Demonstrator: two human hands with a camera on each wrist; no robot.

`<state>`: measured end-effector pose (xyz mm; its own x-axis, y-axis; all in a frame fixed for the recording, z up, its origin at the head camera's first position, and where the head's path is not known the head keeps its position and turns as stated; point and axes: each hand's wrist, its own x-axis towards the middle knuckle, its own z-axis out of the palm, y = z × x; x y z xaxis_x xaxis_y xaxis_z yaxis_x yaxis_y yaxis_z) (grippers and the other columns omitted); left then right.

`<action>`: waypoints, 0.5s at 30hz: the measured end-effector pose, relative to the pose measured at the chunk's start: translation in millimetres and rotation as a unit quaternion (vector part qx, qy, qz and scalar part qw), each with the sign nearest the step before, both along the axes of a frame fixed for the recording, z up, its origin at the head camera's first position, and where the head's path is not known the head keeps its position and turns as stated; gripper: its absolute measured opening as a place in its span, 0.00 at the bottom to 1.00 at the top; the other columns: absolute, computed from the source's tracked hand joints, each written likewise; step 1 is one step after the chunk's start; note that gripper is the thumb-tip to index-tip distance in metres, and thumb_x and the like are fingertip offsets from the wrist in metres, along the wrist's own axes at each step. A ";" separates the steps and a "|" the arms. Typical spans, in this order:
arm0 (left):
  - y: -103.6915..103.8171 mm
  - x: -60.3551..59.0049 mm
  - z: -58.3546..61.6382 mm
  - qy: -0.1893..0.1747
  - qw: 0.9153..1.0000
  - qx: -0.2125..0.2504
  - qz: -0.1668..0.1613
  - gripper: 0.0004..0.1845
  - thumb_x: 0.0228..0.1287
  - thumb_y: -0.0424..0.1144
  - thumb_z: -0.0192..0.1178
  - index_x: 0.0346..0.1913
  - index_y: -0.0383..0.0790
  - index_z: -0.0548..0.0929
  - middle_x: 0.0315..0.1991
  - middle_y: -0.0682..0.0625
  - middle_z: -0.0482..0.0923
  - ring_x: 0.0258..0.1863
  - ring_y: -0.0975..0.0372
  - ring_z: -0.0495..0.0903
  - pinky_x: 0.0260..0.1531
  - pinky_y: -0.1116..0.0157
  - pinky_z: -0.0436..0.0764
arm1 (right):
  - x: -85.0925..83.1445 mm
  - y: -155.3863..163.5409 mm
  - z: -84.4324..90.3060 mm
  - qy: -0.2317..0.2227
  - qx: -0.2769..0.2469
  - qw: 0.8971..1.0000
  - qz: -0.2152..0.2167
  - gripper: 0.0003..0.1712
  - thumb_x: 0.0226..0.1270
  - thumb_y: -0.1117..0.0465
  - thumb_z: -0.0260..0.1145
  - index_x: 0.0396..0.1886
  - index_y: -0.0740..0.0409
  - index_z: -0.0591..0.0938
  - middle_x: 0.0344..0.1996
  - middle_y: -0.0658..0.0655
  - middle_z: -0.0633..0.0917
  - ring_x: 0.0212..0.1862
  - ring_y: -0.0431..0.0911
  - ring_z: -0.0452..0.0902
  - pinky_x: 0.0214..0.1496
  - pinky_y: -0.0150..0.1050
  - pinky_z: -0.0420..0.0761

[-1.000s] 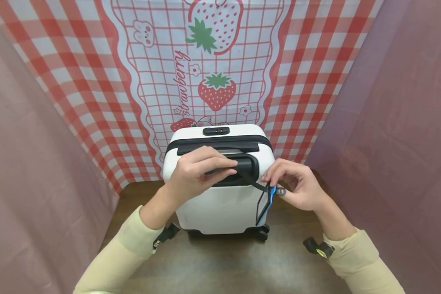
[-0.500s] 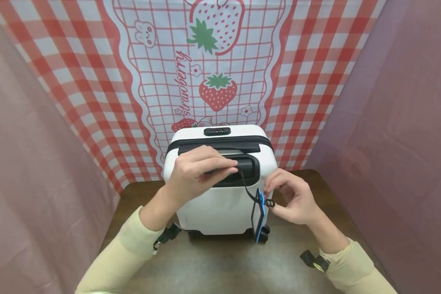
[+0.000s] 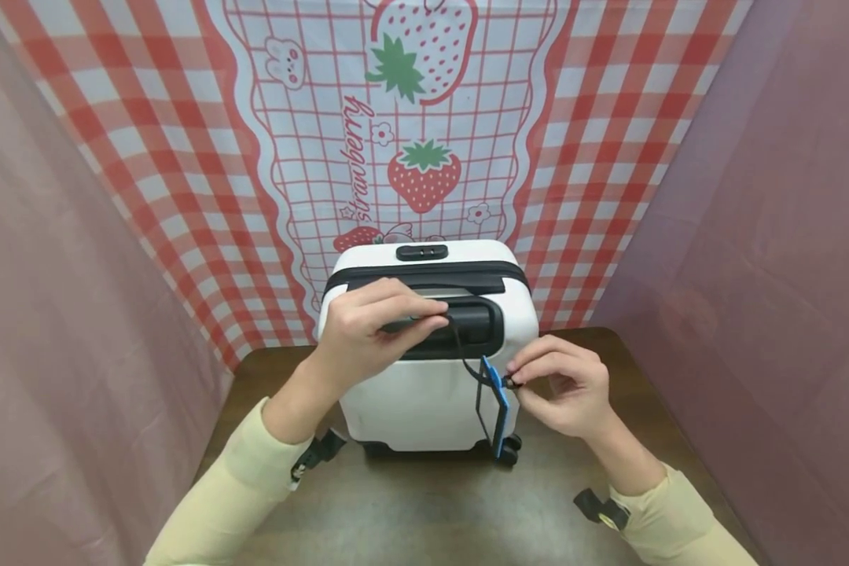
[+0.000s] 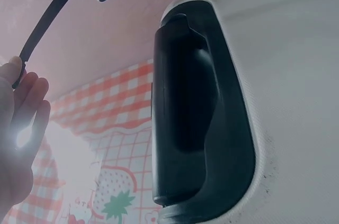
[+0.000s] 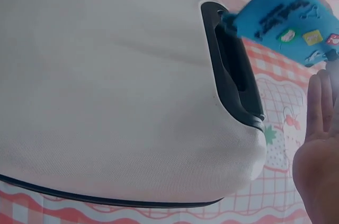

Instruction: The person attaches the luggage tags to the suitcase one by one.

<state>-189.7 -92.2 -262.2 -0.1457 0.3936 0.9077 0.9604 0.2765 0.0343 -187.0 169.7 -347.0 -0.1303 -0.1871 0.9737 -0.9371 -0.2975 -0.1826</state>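
Observation:
A small white suitcase (image 3: pixel 431 393) stands upright on a brown table (image 3: pixel 424 503). My left hand (image 3: pixel 368 334) grips its black top handle (image 3: pixel 470 324); in the left wrist view the handle (image 4: pixel 196 123) sits in its black recess. A blue luggage tag (image 3: pixel 498 409) hangs on a black strap (image 3: pixel 463 358) from the handle, at the case's right. My right hand (image 3: pixel 559 385) pinches the strap's end beside the tag. The right wrist view shows the blue tag (image 5: pixel 288 17) above the white case (image 5: pixel 106 102) and my right hand (image 5: pixel 318 150) at the edge.
A red-checked strawberry cloth (image 3: pixel 410 126) hangs behind the case. Pink curtains (image 3: pixel 750 259) close in both sides. A black combination lock (image 3: pixel 421 252) sits at the case's far top edge, and wheels (image 3: pixel 509 452) show at its base.
My right hand has dropped lower and a little left with the strap end, and the tag now hangs lower beside the case. My left hand stays on the handle.

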 end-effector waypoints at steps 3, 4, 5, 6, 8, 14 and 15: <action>-0.9 -1.4 -1.9 -0.005 1.000 0.004 -0.002 0.12 0.49 0.34 0.76 0.39 0.39 0.90 0.31 0.50 0.89 0.28 0.65 0.84 0.33 0.69 0.84 | -0.4 -0.7 0.0 0.001 -0.022 1.000 0.003 0.02 0.50 0.80 0.68 0.23 0.76 0.82 0.30 0.63 0.87 0.35 0.47 0.84 0.43 0.32 0.86; -1.2 -1.8 -2.4 -0.008 1.000 0.005 -0.005 0.12 0.48 0.33 0.77 0.38 0.39 0.90 0.31 0.49 0.89 0.29 0.65 0.84 0.33 0.69 0.84 | -0.2 -0.6 0.0 -0.002 -0.029 1.000 0.006 0.03 0.50 0.80 0.67 0.22 0.76 0.81 0.30 0.63 0.87 0.35 0.47 0.85 0.43 0.32 0.86; -1.6 -2.2 -2.7 -0.011 1.000 0.007 -0.008 0.13 0.47 0.32 0.77 0.39 0.39 0.90 0.31 0.49 0.89 0.29 0.65 0.85 0.34 0.69 0.85 | -0.4 -0.7 0.3 -0.006 -0.035 0.999 0.010 0.03 0.50 0.81 0.67 0.22 0.76 0.81 0.30 0.63 0.88 0.35 0.47 0.85 0.43 0.32 0.86; -2.0 -2.6 -3.0 -0.014 1.000 0.008 -0.011 0.13 0.46 0.31 0.77 0.39 0.39 0.90 0.32 0.49 0.89 0.30 0.65 0.85 0.35 0.69 0.85 | -0.3 -0.9 0.8 -0.010 -0.042 0.999 0.014 0.03 0.50 0.81 0.66 0.22 0.77 0.80 0.30 0.63 0.88 0.36 0.47 0.86 0.43 0.32 0.86; -3.0 -2.8 -3.7 -0.021 1.000 0.006 -0.014 0.12 0.49 0.33 0.76 0.39 0.39 0.90 0.33 0.49 0.89 0.31 0.65 0.86 0.36 0.69 0.86 | 0.1 -1.4 2.1 -0.018 -0.057 0.998 0.019 0.03 0.50 0.82 0.66 0.22 0.78 0.79 0.31 0.62 0.89 0.36 0.47 0.87 0.38 0.30 0.85; -4.6 -3.0 -10.1 -0.045 0.999 -0.003 -0.014 0.12 0.57 0.38 0.72 0.44 0.40 0.89 0.37 0.49 0.89 0.34 0.65 0.86 0.37 0.68 0.87 | -0.2 0.4 1.0 -0.051 -0.096 0.994 0.017 0.03 0.51 0.84 0.63 0.24 0.79 0.78 0.32 0.62 0.88 0.37 0.46 0.87 0.36 0.26 0.85; -4.6 -3.6 -11.1 -0.050 0.999 -0.003 -0.015 0.12 0.58 0.38 0.71 0.45 0.40 0.89 0.38 0.48 0.89 0.35 0.64 0.87 0.38 0.68 0.87 | -0.5 1.5 0.0 -0.058 -0.100 0.993 0.015 0.03 0.51 0.84 0.63 0.25 0.79 0.78 0.32 0.62 0.88 0.37 0.46 0.87 0.40 0.29 0.87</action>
<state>-193.3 -96.8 -273.3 -0.2232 0.4051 0.8866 0.9603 0.2474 0.1287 -187.5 171.3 -347.1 -0.2417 0.0036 0.9703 -0.9030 -0.3670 -0.2235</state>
